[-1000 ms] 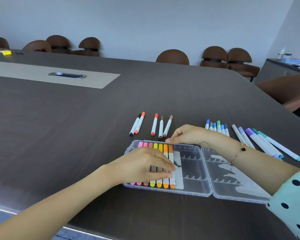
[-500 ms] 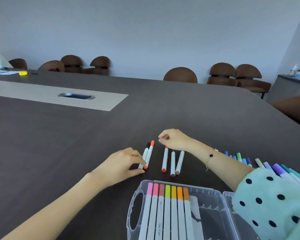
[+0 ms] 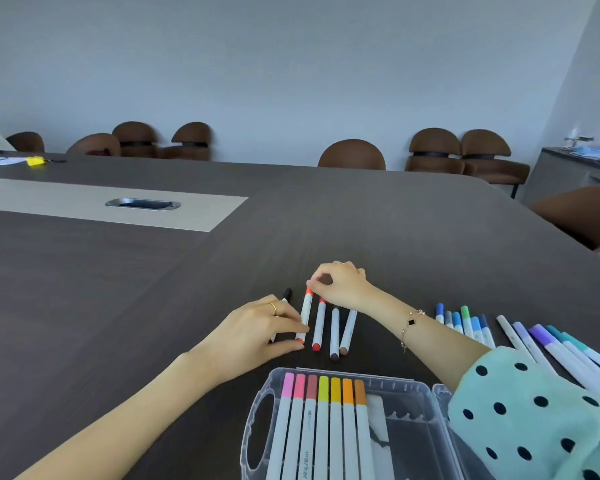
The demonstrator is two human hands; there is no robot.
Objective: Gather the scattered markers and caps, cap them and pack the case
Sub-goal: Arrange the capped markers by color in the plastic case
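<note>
Your orange-capped marker (image 3: 305,315) lies on the dark table (image 3: 118,289) just beyond the clear case (image 3: 257,410) — your right hand (image 3: 340,284) pinches its far cap, your left hand (image 3: 260,332) grips its barrel. A black-capped marker (image 3: 286,294) sits beside it, half hidden by your left hand. Three more markers (image 3: 334,332) lie to the right; seven capped ones (image 3: 321,424) fill the case's left side — blue and purple markers (image 3: 465,323) rest farther right.
</note>
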